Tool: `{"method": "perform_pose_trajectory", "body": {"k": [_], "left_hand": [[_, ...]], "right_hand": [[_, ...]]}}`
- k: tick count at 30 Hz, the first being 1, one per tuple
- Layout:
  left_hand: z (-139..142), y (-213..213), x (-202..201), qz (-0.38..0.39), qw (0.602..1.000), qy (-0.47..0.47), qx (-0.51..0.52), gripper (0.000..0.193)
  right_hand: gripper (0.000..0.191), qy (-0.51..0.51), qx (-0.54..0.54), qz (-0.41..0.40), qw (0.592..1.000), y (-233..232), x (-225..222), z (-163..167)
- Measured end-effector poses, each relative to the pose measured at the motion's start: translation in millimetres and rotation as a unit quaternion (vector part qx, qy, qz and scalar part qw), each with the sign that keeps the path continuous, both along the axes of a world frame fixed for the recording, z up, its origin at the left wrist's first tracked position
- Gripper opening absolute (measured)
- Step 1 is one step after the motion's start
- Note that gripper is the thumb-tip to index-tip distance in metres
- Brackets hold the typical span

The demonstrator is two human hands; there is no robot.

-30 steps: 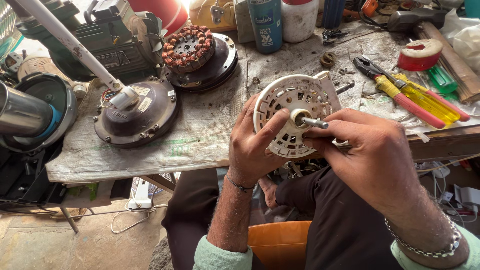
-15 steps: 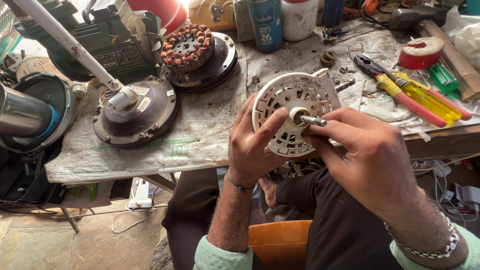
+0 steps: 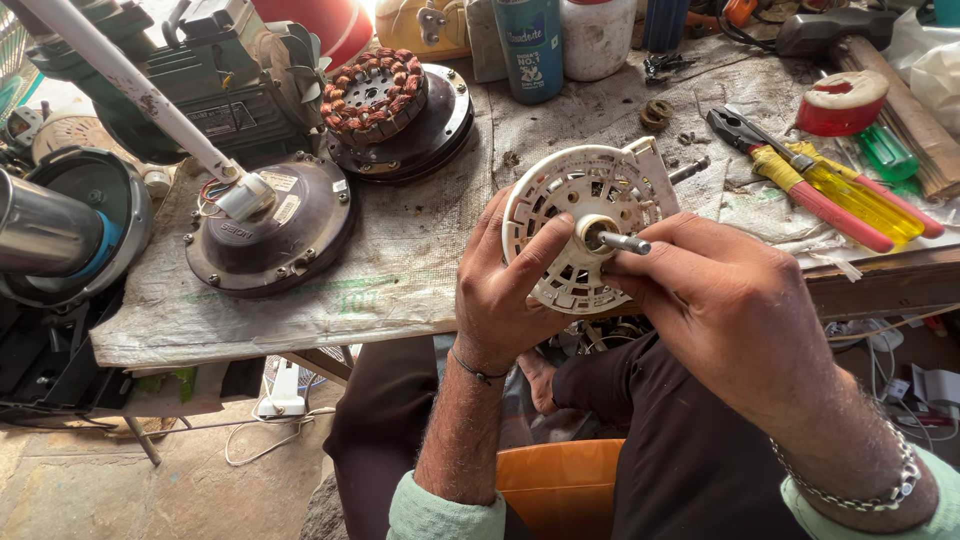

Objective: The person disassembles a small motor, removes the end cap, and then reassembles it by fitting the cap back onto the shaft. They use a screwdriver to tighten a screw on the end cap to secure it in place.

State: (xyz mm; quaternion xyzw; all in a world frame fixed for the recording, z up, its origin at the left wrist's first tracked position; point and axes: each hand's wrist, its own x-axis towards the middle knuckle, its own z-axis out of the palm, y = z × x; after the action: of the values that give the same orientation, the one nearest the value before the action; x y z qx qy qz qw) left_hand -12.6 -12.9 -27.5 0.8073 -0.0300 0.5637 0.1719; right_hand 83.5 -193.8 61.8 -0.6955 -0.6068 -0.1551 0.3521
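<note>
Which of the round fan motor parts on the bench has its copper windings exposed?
The dark round base at the back, carrying the ring of copper coils; the dark domed cover nearer the edge is closed.

Pale green sleeves, a silver chain bracelet on the right wrist, a thin dark band on the left, dark trousers.

Between my left hand (image 3: 510,290) and the dark motor housing (image 3: 270,225) the cloth-covered bench (image 3: 400,260) lies bare, room enough to pass. Rightward, pliers (image 3: 800,180) and 2 screwdrivers (image 3: 865,195) block the way. Behind the white disc (image 3: 560,215), a copper-wound stator (image 3: 375,95) and, I think, loose screws (image 3: 690,138) crowd it.
</note>
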Motion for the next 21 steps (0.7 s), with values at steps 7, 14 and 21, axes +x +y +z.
{"method": "perform_pose_trajectory", "body": {"k": [7,14,21], "left_hand": [[-1,3,0,-0.012,0.999,-0.019,-0.026,0.082],[-2,7,-1,-0.020,0.998,-0.041,-0.051,0.080],[2,13,9,0.012,0.998,-0.038,-0.048,0.078]], "right_hand": [[0.037,-0.157,-0.035,-0.014,0.987,-7,-12,4],[0.042,-0.164,-0.036,-0.025,0.986,0,-22,7],[0.022,-0.037,0.042,-0.084,0.995,-26,75,0]]}}
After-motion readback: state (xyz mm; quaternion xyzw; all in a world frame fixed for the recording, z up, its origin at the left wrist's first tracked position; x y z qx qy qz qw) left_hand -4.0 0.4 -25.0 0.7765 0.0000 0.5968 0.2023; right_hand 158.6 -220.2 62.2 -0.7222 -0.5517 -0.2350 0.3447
